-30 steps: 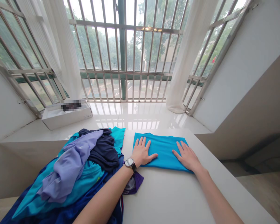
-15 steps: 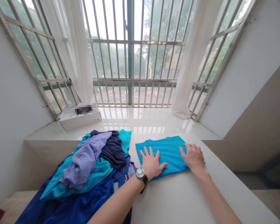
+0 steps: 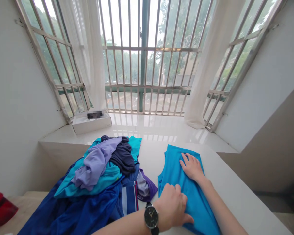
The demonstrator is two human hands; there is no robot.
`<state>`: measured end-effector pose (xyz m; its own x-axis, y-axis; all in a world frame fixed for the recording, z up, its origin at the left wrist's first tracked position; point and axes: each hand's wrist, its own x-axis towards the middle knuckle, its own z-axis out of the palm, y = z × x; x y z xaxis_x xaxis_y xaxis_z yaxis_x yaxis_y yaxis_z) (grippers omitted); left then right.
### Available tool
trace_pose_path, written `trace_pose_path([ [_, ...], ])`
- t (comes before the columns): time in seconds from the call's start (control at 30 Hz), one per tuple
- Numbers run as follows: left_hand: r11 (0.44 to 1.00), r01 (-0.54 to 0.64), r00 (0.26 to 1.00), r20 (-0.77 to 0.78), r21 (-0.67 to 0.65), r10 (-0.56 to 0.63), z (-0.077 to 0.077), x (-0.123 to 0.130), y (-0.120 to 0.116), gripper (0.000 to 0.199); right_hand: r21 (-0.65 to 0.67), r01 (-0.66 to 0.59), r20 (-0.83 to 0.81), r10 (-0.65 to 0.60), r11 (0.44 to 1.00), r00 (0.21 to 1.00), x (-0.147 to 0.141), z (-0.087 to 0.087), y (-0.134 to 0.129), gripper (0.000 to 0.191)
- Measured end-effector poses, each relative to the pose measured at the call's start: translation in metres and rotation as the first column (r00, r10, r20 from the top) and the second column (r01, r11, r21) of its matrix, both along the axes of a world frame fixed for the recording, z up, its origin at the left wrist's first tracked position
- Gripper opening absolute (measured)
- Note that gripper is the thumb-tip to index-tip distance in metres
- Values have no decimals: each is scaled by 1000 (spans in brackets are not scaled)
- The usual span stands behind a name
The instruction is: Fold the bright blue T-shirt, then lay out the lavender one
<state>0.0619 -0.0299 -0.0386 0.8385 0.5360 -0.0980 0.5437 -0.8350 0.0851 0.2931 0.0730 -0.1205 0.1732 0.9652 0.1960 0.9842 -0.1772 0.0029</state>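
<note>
A bright blue shirt [image 3: 176,160] lies lengthwise on the white ledge, folded flat, with a curved cut-out along its left edge. Near the shirt's left side, lower down, is my left hand [image 3: 172,202], wearing a black-strapped watch; its fingers are curled down at the cloth and the thumb sticks out to the right. The fingertips are hidden. My right hand [image 3: 192,166] rests on the upper right part of the shirt, fingers spread and flat. To the left is a heap of clothes with a lavender garment [image 3: 95,163] on top.
The heap also has a dark navy garment [image 3: 122,156], teal cloth [image 3: 63,186] and a purple piece [image 3: 149,186]. A white box [image 3: 91,125] stands by the barred window, between white curtains [image 3: 198,104]. Something red [image 3: 2,209] shows at lower left.
The blue shirt has gone from a compact crosswise fold to a longer shape reaching toward me. My left hand has moved nearer me and curled its fingers; my right has shifted slightly left.
</note>
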Motion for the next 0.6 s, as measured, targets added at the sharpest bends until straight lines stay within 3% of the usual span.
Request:
trace_pose_path([
  [0.17,998,24,1000,10,-53,-23,14,-28,23,47,-83,-128,-52,124,988,991,-29,6,19,67],
  [0.33,997,5,999,-44,-77,-9,26,-37,43,41,-121,-215,-121,200,969,972,-45,16,36,71],
  [0.47,992,-10,1000,5,-123,11,18,-51,50,41,-113,-231,-122,218,966,968,-53,15,41,72],
  [0.6,984,-51,998,36,-168,58,4,-73,55,59,-94,-243,-140,229,965,963,-57,13,44,71],
])
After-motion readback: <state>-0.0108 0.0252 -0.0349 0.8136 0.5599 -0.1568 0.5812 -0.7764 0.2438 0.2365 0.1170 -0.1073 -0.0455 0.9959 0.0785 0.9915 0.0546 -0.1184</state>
